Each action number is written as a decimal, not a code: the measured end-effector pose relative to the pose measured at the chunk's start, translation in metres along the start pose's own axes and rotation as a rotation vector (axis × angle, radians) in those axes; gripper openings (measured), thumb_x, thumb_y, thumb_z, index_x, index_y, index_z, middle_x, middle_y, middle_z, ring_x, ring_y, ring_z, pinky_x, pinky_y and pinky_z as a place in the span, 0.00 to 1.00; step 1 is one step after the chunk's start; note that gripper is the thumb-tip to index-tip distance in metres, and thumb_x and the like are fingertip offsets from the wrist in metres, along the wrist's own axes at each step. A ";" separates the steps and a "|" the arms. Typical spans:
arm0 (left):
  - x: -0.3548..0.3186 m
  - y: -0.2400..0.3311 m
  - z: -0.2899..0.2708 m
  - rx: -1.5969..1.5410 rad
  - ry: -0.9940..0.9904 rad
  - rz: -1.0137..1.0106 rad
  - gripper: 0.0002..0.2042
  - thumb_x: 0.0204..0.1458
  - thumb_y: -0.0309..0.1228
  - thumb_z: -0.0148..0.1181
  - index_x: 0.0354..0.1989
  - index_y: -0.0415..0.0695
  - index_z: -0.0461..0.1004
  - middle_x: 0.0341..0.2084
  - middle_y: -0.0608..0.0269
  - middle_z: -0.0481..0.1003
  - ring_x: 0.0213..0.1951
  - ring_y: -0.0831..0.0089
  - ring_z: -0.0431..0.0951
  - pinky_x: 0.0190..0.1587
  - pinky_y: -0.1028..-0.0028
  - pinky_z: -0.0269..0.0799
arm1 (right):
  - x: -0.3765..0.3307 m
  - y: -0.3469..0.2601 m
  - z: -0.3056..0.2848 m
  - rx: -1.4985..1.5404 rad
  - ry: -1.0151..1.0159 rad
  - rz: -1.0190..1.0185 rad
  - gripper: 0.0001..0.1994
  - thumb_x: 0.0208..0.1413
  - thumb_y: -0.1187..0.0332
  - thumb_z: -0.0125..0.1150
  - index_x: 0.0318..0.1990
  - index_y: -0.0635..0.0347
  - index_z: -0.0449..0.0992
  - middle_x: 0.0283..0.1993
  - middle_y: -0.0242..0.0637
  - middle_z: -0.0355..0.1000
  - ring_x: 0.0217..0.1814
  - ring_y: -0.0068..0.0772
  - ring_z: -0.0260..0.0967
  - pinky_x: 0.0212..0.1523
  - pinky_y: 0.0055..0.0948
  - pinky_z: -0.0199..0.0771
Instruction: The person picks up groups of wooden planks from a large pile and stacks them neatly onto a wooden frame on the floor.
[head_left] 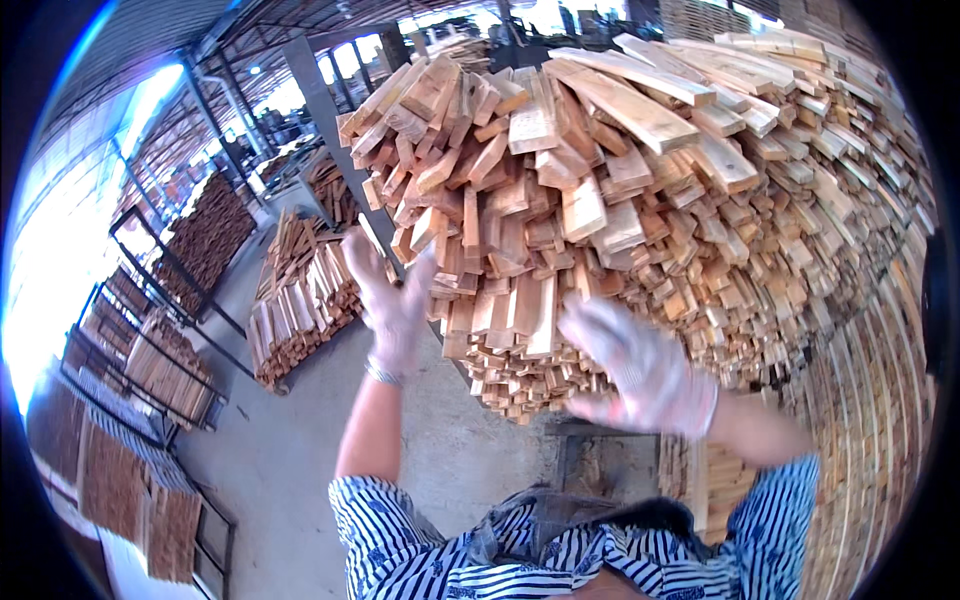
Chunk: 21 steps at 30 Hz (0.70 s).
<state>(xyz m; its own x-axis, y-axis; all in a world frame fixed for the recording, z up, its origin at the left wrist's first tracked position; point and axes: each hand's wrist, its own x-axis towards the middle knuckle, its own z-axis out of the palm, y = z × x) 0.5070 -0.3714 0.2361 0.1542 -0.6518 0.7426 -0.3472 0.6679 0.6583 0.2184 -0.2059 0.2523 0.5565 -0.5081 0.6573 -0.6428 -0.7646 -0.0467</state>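
Observation:
A tall heap of sawn wooden boards (pixel 580 205) fills the upper middle and right, their cut ends turned toward me. My left hand (pixel 385 300), in a whitish work glove, is raised at the heap's left side with thumb and fingers spread, holding nothing. In a matching glove, my right hand (pixel 640 370) is in front of the heap's lower middle; it is slightly blurred, its thumb apart from its fingers, and nothing shows in it. Whether either glove touches a board, I cannot tell. One long board (pixel 625 105) lies slantwise on top of the heap.
A grey metal post (pixel 318 100) stands at the heap's left. Beyond it a lower wood pile (pixel 305 310) lies on the concrete floor (pixel 290 450). Dark metal racks (pixel 150 385) with stacked wood line the left. Upright slats (pixel 870 430) rise at the right.

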 end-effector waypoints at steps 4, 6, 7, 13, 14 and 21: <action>0.139 -0.028 -0.031 0.089 -0.077 0.069 0.55 0.50 0.47 0.71 0.75 0.36 0.37 0.72 0.42 0.50 0.73 0.54 0.51 0.73 0.59 0.48 | 0.167 0.029 -0.015 -0.220 0.158 -0.104 0.46 0.51 0.56 0.72 0.71 0.65 0.51 0.65 0.58 0.57 0.60 0.51 0.68 0.61 0.39 0.75; 0.182 -0.052 -0.024 0.054 -0.189 0.026 0.55 0.52 0.51 0.68 0.75 0.35 0.35 0.71 0.43 0.53 0.71 0.57 0.56 0.71 0.63 0.52 | 0.230 0.040 -0.005 -0.536 -0.028 0.144 0.53 0.52 0.49 0.71 0.76 0.59 0.41 0.76 0.61 0.44 0.71 0.58 0.59 0.70 0.42 0.65; 0.180 -0.033 -0.022 0.179 -0.197 -0.015 0.54 0.54 0.52 0.66 0.75 0.35 0.35 0.68 0.46 0.57 0.66 0.60 0.62 0.68 0.65 0.57 | 0.251 0.051 0.010 -0.591 -0.062 0.221 0.57 0.48 0.47 0.74 0.77 0.52 0.40 0.77 0.59 0.42 0.70 0.60 0.60 0.70 0.43 0.65; 0.178 -0.055 0.024 -0.579 -0.329 0.029 0.59 0.45 0.41 0.75 0.74 0.33 0.34 0.70 0.45 0.48 0.69 0.57 0.55 0.72 0.61 0.50 | 0.289 0.101 0.038 -0.439 -0.172 0.187 0.62 0.40 0.54 0.80 0.78 0.46 0.39 0.77 0.54 0.45 0.72 0.59 0.59 0.71 0.42 0.63; 0.182 -0.059 0.015 -0.309 -0.312 0.081 0.62 0.40 0.43 0.77 0.74 0.33 0.35 0.69 0.43 0.48 0.69 0.54 0.54 0.72 0.60 0.49 | 0.297 0.130 0.047 -0.247 -0.094 0.059 0.65 0.38 0.57 0.82 0.77 0.47 0.35 0.78 0.52 0.40 0.76 0.58 0.52 0.74 0.44 0.58; 0.185 -0.025 0.038 0.230 -0.228 0.191 0.72 0.19 0.49 0.85 0.75 0.49 0.39 0.68 0.30 0.42 0.69 0.36 0.50 0.70 0.49 0.55 | 0.297 0.162 0.034 -0.538 -0.182 0.050 0.60 0.43 0.66 0.76 0.77 0.48 0.33 0.79 0.48 0.40 0.60 0.56 0.71 0.56 0.39 0.78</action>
<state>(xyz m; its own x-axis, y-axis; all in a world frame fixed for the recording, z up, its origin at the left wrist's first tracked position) 0.5089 -0.5225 0.3522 -0.1340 -0.6036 0.7860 -0.5522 0.7041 0.4465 0.2973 -0.4945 0.4149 0.5694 -0.6351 0.5219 -0.8219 -0.4520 0.3467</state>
